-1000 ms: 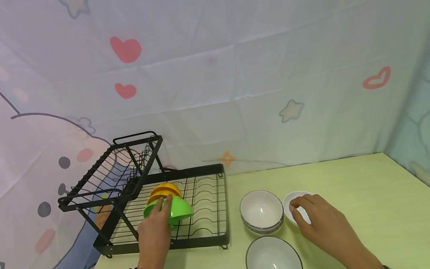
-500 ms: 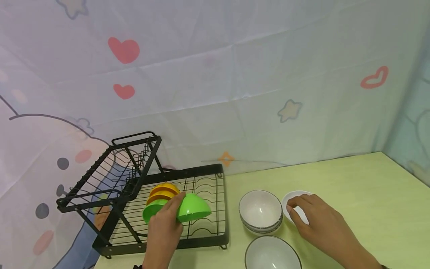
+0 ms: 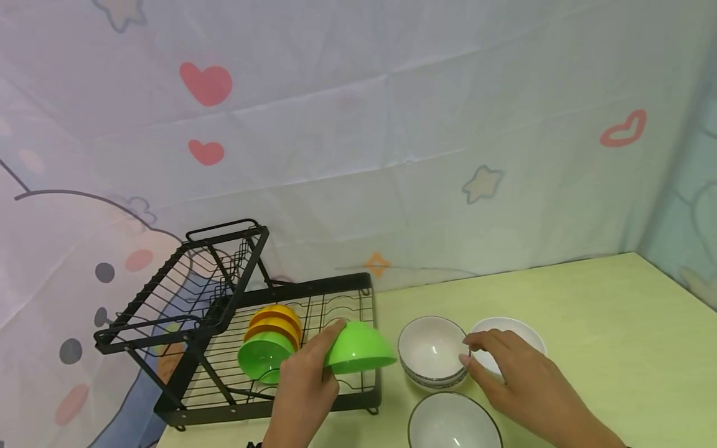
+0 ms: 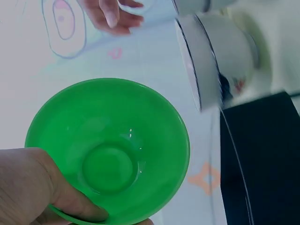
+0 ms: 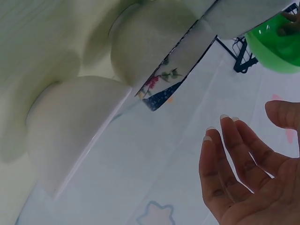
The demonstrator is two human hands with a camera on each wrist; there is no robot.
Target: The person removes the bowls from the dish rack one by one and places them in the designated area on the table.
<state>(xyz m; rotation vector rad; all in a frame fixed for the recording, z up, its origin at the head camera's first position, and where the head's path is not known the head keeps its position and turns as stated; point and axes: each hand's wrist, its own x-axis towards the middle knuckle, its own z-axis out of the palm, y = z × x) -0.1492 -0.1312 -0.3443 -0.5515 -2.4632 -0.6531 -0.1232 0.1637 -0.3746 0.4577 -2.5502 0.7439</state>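
My left hand (image 3: 308,381) pinches the rim of a green bowl (image 3: 360,348), tilted with its underside up, above the right end of the black dish rack (image 3: 374,398). In the left wrist view the thumb presses inside this green bowl (image 4: 108,136). A second green bowl (image 3: 263,359) leans in the rack in front of two yellow bowls (image 3: 276,317). My right hand (image 3: 518,379) hovers with fingers apart, holding nothing, over a white bowl (image 3: 523,330) and beside stacked patterned bowls (image 3: 434,348). In the right wrist view the right hand (image 5: 248,164) has its fingers loosely bent.
Another white bowl (image 3: 455,426) with a dark rim stands near the front edge of the pale green table (image 3: 605,323). The rack's raised upper tier (image 3: 185,292) is on the left. A printed cloth (image 3: 336,149) hangs behind the table.
My left hand has lifted one green bowl away from the other and carried it rightward across the rack. My right hand has shifted slightly left, its thumb and fingers spreading towards the stacked bowls.
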